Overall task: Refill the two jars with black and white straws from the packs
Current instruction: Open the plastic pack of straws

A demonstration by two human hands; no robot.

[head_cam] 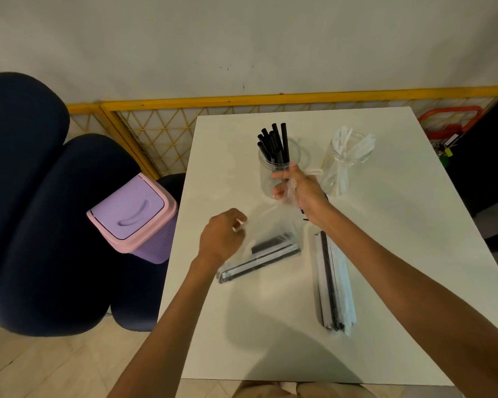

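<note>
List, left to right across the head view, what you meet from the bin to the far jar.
Purple swing-lid bin → left hand, pinching the wrapper of the straw pack → jar of black straws → jar of white straws. The right hand and second pack overlap these, so they are left out.

Head-worn view, down onto table (414, 196)

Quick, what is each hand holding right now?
Left hand: pinches the clear plastic wrapper of the black-and-white straw pack.
Right hand: grips the same wrapper's far end.
</note>
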